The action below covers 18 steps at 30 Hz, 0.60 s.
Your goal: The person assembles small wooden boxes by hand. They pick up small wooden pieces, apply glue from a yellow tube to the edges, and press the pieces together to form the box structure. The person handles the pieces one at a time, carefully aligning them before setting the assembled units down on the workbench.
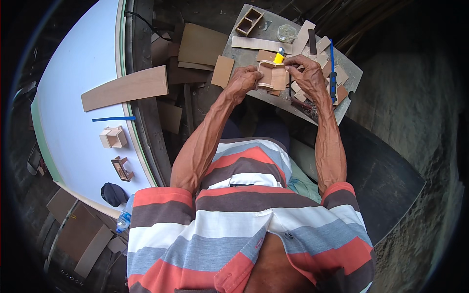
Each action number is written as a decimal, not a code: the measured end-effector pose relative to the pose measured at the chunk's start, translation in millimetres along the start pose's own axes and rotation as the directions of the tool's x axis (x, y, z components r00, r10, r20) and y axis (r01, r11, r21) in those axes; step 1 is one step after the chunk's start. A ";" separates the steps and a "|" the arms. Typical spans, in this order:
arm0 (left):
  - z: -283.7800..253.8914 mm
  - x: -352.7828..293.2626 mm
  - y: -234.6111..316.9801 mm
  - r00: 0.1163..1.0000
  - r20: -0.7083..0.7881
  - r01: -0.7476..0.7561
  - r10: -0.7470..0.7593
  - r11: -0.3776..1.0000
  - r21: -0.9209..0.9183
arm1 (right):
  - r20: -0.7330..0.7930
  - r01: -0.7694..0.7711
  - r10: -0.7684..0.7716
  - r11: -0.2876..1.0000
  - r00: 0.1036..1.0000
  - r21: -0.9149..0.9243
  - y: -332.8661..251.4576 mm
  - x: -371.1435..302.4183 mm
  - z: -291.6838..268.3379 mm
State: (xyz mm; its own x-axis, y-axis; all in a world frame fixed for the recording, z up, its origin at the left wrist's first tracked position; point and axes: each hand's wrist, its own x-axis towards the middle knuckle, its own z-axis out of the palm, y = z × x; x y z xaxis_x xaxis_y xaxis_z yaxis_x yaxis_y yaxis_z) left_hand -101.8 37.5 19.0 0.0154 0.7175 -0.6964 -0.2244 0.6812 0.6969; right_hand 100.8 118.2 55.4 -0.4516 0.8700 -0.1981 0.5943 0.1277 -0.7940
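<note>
The left hand [243,81] has its fingers clamped on the left side of a small wooden assembly [274,80], probably to steady it. The right hand's [309,77] fingers bunch at its upper right corner; whether they pinch it, I cannot tell. The assembly is above the worktop's [352,69] near side. Just beyond sits a yellow tool [279,55]; rightward, wood offcuts [323,45] and a blue-handled tool [333,80] seem placed within reach. Farther off stand a glass jar [287,33] and a two-compartment wooden box [249,21].

Workpiece [277,77] before jar [287,33], box [249,21] left, handled tool [333,80] right
</note>
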 end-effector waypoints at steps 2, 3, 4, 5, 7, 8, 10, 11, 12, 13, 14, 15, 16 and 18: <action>1.1 -1.8 0.9 1.000 0.000 0.001 -0.001 1.000 -0.007 | -0.019 0.012 -0.012 1.000 1.000 -0.019 -4.1 -1.2 -1.9; 0.9 -1.0 0.1 1.000 0.002 -0.003 0.003 1.000 -0.021 | -0.020 0.017 -0.018 1.000 1.000 -0.019 -3.9 -0.9 -1.0; 1.1 -0.2 -1.2 1.000 0.007 -0.007 0.007 0.999 -0.035 | -0.022 0.022 -0.023 1.000 1.000 -0.020 -3.0 -0.6 -0.4; 1.1 0.1 -2.8 1.000 0.010 -0.012 0.012 0.999 -0.044 | -0.023 0.027 -0.028 0.999 0.999 -0.021 -2.3 -0.8 0.1; 1.1 0.2 -4.5 1.000 0.016 -0.021 0.022 0.998 -0.063 | -0.029 0.025 -0.026 0.999 0.999 -0.025 -1.3 -2.3 1.0; 1.3 0.3 -4.3 1.000 0.016 -0.017 0.018 0.998 -0.055 | -0.032 0.024 -0.025 0.999 0.999 -0.027 -0.9 -2.8 1.2; 1.6 1.1 -4.2 1.000 0.016 -0.008 0.008 0.999 -0.038 | -0.022 0.015 -0.015 1.000 1.000 -0.021 -0.6 -2.9 -0.3; 1.2 1.6 -4.2 1.000 0.016 -0.007 0.007 1.000 -0.029 | -0.017 0.011 -0.011 1.000 1.000 -0.017 -0.3 -2.8 -0.7; 0.7 2.2 -4.0 1.000 0.016 -0.006 0.006 1.000 -0.019 | -0.017 0.015 -0.015 1.000 1.000 -0.019 0.0 -2.5 -0.6; 0.5 2.8 -4.5 1.000 0.015 -0.005 0.006 1.000 -0.010 | -0.018 0.020 -0.020 1.000 1.000 -0.021 0.2 -2.1 -0.5; 0.6 3.1 -5.4 1.000 0.014 -0.008 0.008 1.000 -0.016 | -0.018 0.024 -0.025 0.999 1.000 -0.024 0.3 -1.9 -0.6; 1.0 3.2 -6.3 1.000 0.013 -0.011 0.011 1.000 -0.022 | -0.018 0.026 -0.026 0.999 0.999 -0.025 0.2 -2.2 -0.8; 1.4 3.4 -6.5 1.000 0.014 -0.013 0.013 1.000 -0.027 | -0.018 0.026 -0.026 0.999 0.999 -0.026 0.4 -2.8 -1.1; -0.8 4.9 -5.3 0.998 0.050 0.033 -0.033 0.999 0.005 | -0.016 0.023 -0.023 1.000 1.000 -0.020 1.4 -3.5 -1.2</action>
State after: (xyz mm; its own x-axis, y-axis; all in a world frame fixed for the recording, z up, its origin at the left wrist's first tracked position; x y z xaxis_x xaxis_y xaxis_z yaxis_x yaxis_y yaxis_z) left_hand -101.3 37.3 11.7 0.0715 0.7009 -0.7097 -0.2193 0.7052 0.6743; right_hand 104.1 116.0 55.6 -0.4544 0.8743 -0.1706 0.5972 0.1569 -0.7866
